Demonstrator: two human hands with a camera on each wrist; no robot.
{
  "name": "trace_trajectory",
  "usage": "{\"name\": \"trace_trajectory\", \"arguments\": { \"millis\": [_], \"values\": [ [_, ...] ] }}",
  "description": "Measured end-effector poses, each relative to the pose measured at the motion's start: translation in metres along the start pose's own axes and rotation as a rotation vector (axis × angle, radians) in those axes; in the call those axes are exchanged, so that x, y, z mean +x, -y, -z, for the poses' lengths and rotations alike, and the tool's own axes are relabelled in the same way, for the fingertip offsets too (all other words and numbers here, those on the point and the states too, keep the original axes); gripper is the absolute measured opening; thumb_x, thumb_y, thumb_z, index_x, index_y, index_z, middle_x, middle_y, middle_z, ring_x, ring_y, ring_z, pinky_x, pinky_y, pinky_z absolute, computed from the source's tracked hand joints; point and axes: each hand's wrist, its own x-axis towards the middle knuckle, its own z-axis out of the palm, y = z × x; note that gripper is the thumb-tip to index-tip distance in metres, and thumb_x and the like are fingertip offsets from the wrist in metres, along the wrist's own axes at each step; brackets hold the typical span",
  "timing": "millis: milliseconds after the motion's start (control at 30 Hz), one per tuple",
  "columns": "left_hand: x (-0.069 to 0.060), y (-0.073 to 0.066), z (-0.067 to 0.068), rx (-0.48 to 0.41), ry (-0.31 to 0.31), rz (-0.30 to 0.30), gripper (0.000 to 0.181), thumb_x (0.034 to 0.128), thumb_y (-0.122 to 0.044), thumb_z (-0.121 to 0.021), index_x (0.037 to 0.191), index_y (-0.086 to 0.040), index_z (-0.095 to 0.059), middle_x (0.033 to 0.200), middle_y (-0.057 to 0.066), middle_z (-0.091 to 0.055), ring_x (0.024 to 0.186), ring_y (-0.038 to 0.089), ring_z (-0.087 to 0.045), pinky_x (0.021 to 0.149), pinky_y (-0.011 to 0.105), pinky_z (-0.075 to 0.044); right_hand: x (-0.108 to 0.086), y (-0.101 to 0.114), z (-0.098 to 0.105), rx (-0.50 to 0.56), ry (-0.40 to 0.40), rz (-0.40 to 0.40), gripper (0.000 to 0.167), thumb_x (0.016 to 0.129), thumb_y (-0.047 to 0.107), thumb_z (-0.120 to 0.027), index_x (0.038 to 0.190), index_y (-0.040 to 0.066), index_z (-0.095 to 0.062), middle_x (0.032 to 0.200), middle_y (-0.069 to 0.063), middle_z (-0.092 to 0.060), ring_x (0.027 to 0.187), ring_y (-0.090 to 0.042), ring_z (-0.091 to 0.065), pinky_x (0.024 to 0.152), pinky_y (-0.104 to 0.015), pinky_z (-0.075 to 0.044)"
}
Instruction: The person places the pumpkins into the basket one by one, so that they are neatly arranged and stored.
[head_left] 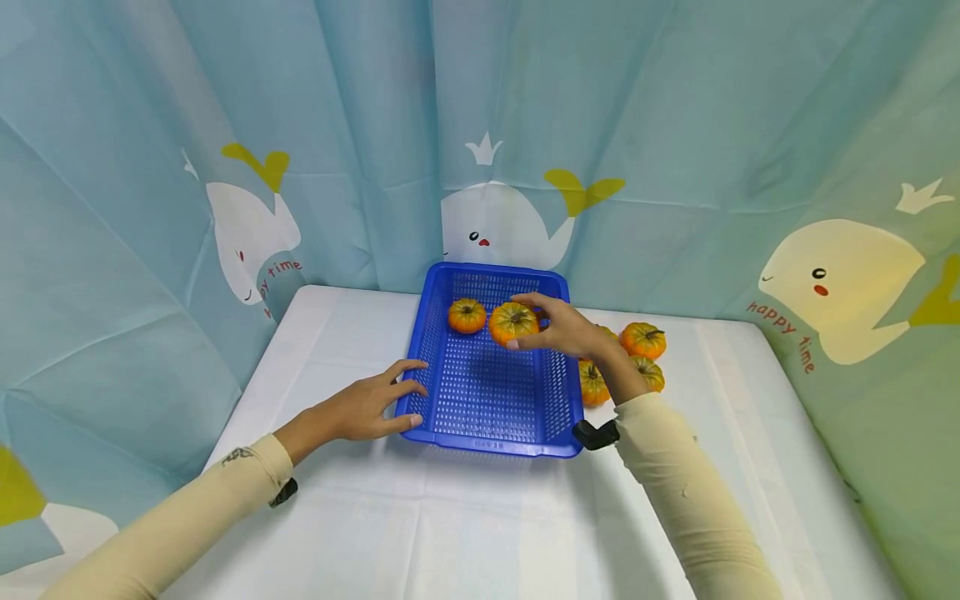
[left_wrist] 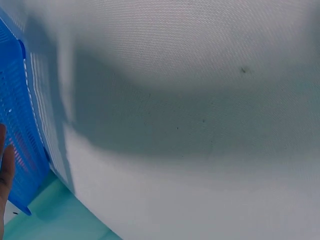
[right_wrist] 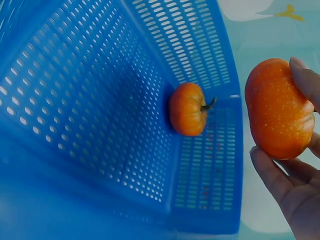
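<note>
A small orange pumpkin [head_left: 513,325] is gripped between the thumb and fingers of my right hand [head_left: 558,327], raised over the blue plastic basket [head_left: 487,446]. The right wrist view shows this held pumpkin [right_wrist: 280,109] from its side, apart from the basket. Inside the basket, toward its back left corner, sits another small pumpkin [head_left: 467,316] with a green stem. My left hand [head_left: 371,404] is at the basket's left rim, its fingers spread and slightly bent, holding nothing. Only a few of its fingers [left_wrist: 6,170] show at the edge of the left wrist view.
Several more small pumpkins [head_left: 642,340] lie on the white table [head_left: 480,533] right of the basket, partly hidden behind my right forearm. A light blue curtain [head_left: 360,125] with whale prints stands behind the table and along its sides.
</note>
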Motion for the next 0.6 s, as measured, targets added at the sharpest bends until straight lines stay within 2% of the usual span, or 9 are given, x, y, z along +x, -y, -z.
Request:
{"name": "trace_trajectory", "arguments": {
  "millis": [167, 500, 600],
  "values": [
    [0.0, 0.0, 0.001, -0.008, -0.001, 0.001, 0.047, 0.0969, -0.058, -0.054, 0.129, -0.024, -0.061, 0.162, 0.001, -0.029, 0.116, 0.027, -0.064, 0.095, 0.045, -0.056, 0.009, 0.0, -0.008, -0.011, 0.02, 0.019, 0.079, 0.084, 0.029, -0.082, 0.151, 0.013, -0.044, 0.147, -0.016, -0.05, 0.127, -0.037, -0.053, 0.103, -0.05, -0.05],
    [0.0, 0.001, 0.001, -0.013, 0.002, -0.007, 0.049, 0.0972, -0.058, -0.054, 0.13, -0.022, -0.06, 0.161, 0.001, -0.029, 0.115, 0.026, -0.064, 0.094, 0.045, -0.056, 0.027, -0.004, -0.024, -0.039, 0.071, -0.05, 0.077, 0.084, 0.035, -0.082, 0.149, 0.017, -0.047, 0.147, -0.014, -0.049, 0.126, -0.035, -0.052, 0.104, -0.05, -0.049],
    [0.0, 0.001, 0.0, -0.007, 0.0, -0.01, 0.049, 0.0973, -0.058, -0.053, 0.13, -0.023, -0.06, 0.161, 0.0, -0.029, 0.113, 0.025, -0.064, 0.093, 0.044, -0.056, 0.031, -0.004, -0.027, -0.043, 0.081, -0.067, 0.079, 0.083, 0.034, -0.083, 0.15, 0.015, -0.045, 0.147, -0.015, -0.049, 0.124, -0.034, -0.052, 0.105, -0.049, -0.048]
  ]
}}
